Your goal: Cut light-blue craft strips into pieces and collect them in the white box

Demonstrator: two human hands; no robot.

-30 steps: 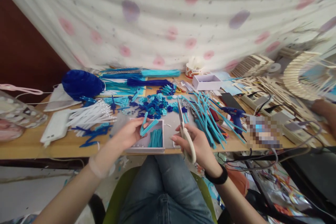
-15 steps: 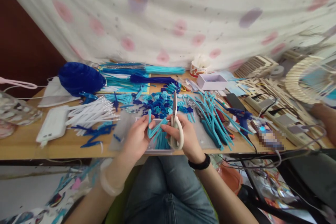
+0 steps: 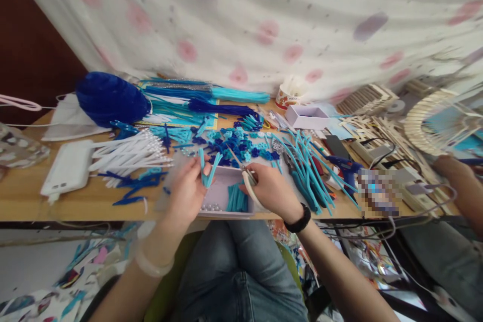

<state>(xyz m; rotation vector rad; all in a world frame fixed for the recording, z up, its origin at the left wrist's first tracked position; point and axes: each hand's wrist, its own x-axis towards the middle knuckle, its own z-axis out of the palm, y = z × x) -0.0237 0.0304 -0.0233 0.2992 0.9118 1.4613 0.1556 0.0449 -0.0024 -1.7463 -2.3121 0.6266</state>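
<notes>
My left hand (image 3: 186,191) pinches a bent light-blue pipe cleaner (image 3: 207,168) above a shallow white box (image 3: 221,193) at the table's front edge. Inside the box lie several short light-blue pieces (image 3: 237,200) and a few beads. My right hand (image 3: 272,191) grips white-handled scissors (image 3: 247,176), their blades pointing up-left over the box toward the pipe cleaner. A dark band sits on my right wrist, a pale bangle on my left.
The wooden table (image 3: 30,204) carries a white power bank (image 3: 68,167), white pearl stems (image 3: 128,153), blue flowers (image 3: 232,143), long blue pipe cleaners (image 3: 307,166), a blue glue gun (image 3: 345,166), a small white box (image 3: 306,115) and wooden sticks. Another person's arm (image 3: 458,181) is at right.
The scissors have tipped from upright to pointing up-left. My hands have drawn slightly apart, and the view has shifted a little.
</notes>
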